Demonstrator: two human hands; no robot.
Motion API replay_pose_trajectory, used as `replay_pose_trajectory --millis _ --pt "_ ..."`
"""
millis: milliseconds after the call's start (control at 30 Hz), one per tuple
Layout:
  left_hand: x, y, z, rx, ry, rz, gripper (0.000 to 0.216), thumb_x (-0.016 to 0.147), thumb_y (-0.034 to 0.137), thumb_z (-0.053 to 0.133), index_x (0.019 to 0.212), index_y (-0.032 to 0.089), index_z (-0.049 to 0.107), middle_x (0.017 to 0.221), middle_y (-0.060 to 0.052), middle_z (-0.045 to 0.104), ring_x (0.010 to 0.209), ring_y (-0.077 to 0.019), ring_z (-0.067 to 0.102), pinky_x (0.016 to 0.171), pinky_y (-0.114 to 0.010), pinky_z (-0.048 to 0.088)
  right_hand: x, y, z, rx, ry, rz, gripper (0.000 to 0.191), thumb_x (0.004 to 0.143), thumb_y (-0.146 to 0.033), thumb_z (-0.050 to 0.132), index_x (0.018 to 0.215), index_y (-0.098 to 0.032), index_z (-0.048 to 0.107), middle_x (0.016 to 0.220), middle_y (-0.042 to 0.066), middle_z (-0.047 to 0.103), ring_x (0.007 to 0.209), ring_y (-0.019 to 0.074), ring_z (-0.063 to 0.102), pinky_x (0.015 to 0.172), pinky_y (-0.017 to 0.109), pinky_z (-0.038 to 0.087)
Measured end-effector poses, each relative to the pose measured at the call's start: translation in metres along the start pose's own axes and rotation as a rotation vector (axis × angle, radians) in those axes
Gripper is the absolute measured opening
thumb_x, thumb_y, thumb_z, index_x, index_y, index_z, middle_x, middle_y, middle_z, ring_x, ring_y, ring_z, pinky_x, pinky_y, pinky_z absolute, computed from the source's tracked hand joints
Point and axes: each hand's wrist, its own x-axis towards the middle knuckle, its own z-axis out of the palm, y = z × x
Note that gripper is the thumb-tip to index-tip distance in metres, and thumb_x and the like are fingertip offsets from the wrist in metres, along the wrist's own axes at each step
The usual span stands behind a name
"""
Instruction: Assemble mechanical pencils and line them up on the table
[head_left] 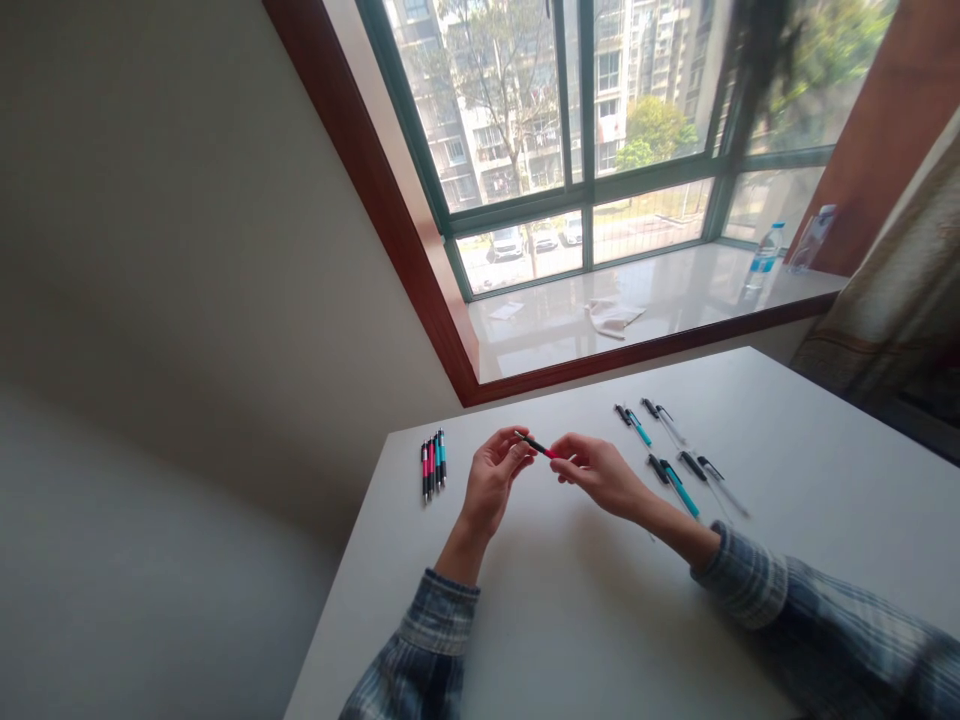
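Observation:
Above the white table, a black and pinkish-red pen [536, 445] is held between my two hands. My left hand [489, 482] pinches its dark, pointed end. The fingers of my right hand [598, 474] close on the pinkish-red end, which they partly hide. Left of my hands, several pens [433, 466] with black, pink and teal parts lie side by side in a row. Beyond my right wrist lie teal pen parts [681, 490], short black pen parts [658, 469] and clear pen parts [724, 485]. Some pieces there are partly covered by my right arm.
The white table [570, 620] meets a wall [187, 300] on the left. Behind it is a window sill [540, 345] with a crumpled cloth [613, 317] and a water bottle [765, 250]. A curtain [885, 300] hangs at the right.

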Motion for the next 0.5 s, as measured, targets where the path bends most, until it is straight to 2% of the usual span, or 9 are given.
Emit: replay_pose_trajectory --millis 133,233,300,400,467,500 --pt "-0.0002 0.002 0.0017 -0.038 0.011 -0.004 0.029 0.075 0.03 0.085 0.099 0.018 0.074 0.091 -0.003 0.071 0.085 -0.0139 0.065 0.089 -0.03 0.051 0.0001 -0.0028 -0.0011 0.106 -0.084 0.044 0.047 0.099 -0.057 0.046 0.097 -0.016 0.07 0.083 0.007 0.073 0.072 0.0173 0.068 0.067 0.031 0.053" --pt "0.0004 0.0018 0.0021 -0.048 0.013 -0.005 0.029 0.075 0.03 0.085 0.099 0.018 0.074 0.092 -0.003 0.071 0.087 -0.014 0.066 0.091 -0.03 0.051 -0.0003 -0.0023 -0.0006 0.106 -0.053 0.04 0.043 0.091 -0.056 0.062 0.11 -0.018 0.065 0.088 0.006 0.073 0.072 0.0172 0.067 0.066 0.031 0.053" --pt "0.0009 0.0004 0.0012 -0.054 0.017 0.001 0.028 0.076 0.03 0.085 0.099 0.018 0.074 0.092 -0.003 0.071 0.088 -0.0141 0.066 0.092 -0.031 0.051 -0.0006 -0.0003 -0.0002 0.049 -0.015 0.018 0.04 0.087 -0.054 0.069 0.102 -0.018 0.066 0.086 0.005 0.072 0.07 0.0166 0.065 0.066 0.03 0.052" --pt "0.0014 -0.002 -0.0009 -0.068 0.011 0.009 0.028 0.076 0.028 0.084 0.1 0.018 0.074 0.093 -0.003 0.071 0.09 -0.0138 0.065 0.093 -0.03 0.051 -0.0005 0.0037 0.0004 0.064 -0.065 0.023 0.047 0.096 -0.059 0.053 0.087 -0.016 0.069 0.078 0.006 0.07 0.069 0.0161 0.063 0.066 0.03 0.05" --pt "0.0015 -0.0029 -0.0019 -0.071 0.001 0.013 0.028 0.077 0.028 0.084 0.1 0.017 0.074 0.093 -0.003 0.071 0.089 -0.0136 0.065 0.093 -0.029 0.051 -0.0005 0.0053 0.0006 0.137 -0.121 0.048 0.054 0.099 -0.061 0.044 0.091 -0.015 0.07 0.081 0.007 0.071 0.071 0.0165 0.065 0.066 0.03 0.05" --pt "0.0015 -0.003 -0.0021 -0.072 0.0 0.015 0.028 0.077 0.028 0.084 0.1 0.017 0.074 0.093 -0.003 0.071 0.089 -0.0136 0.065 0.092 -0.029 0.051 -0.0005 0.0056 0.0006 0.163 -0.132 0.057 0.051 0.098 -0.062 0.047 0.096 -0.016 0.069 0.085 0.007 0.072 0.072 0.0167 0.065 0.066 0.03 0.051"
